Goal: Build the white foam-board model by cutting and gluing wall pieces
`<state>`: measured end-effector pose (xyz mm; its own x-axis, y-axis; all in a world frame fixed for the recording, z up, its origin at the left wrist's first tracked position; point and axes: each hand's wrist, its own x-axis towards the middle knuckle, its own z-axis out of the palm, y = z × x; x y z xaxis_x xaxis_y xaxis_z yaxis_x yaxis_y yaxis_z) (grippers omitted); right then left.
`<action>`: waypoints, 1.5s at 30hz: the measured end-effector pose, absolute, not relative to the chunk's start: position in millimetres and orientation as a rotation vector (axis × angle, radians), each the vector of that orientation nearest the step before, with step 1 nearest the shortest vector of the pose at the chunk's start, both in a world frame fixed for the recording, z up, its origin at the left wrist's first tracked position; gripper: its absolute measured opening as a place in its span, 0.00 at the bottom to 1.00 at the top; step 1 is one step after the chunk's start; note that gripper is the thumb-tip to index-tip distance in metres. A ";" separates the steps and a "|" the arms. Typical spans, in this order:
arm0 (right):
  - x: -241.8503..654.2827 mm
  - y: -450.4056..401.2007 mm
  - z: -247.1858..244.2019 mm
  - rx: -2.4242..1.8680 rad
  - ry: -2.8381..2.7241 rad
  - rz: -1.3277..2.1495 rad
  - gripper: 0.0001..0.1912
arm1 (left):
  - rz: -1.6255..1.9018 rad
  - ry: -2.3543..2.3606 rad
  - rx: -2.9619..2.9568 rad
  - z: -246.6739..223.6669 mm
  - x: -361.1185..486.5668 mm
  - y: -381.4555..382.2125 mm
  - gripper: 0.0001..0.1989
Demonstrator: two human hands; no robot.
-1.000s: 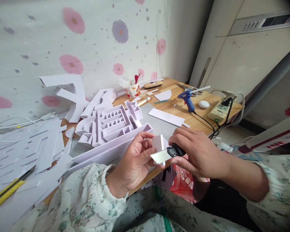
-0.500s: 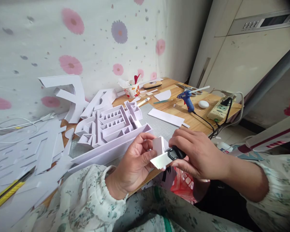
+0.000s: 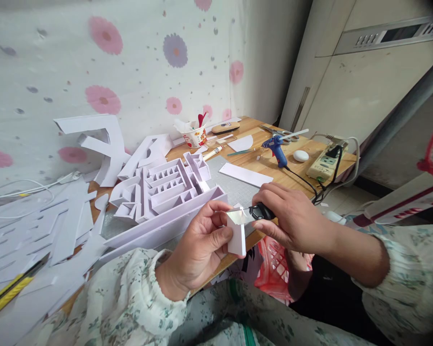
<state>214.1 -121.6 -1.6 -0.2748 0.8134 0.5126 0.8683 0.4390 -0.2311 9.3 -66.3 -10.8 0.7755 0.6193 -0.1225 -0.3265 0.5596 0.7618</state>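
Note:
Between the thumb and fingers of my left hand is a small white foam board piece, held upright in front of the table edge. My right hand is closed round the black handle of a knife. The wide shiny blade points left and lies across the top of the white piece. Just behind my left hand stands a white built-up foam character with many raised walls, next to a long white foam channel.
A blue glue gun, a white egg-shaped object and a power strip are at the right. A paper cup stands at the back. Flat white sheets and a yellow cutter lie left.
The blade has moved up from the lower part of the white piece to its top edge. My right hand has shifted slightly up and left. The view has turned a little.

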 end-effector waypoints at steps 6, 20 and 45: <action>225.7 -114.2 -5.7 -1.603 -2.001 0.028 0.25 | 0.556 0.413 0.793 -11.3 8.5 -68.6 0.18; 207.0 -130.7 -2.1 -1.341 -2.230 0.045 0.27 | 0.617 0.445 0.774 -12.4 10.4 -63.9 0.20; 224.4 -113.3 -6.3 -1.692 -2.007 0.236 0.27 | 0.585 0.429 0.833 -12.7 9.0 -65.1 0.20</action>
<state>224.4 -113.3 -6.3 -0.1020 0.9599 0.2613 0.8732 0.2123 -0.4387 9.0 -65.1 -12.7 0.7627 0.6341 -0.1272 -0.3116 0.5327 0.7869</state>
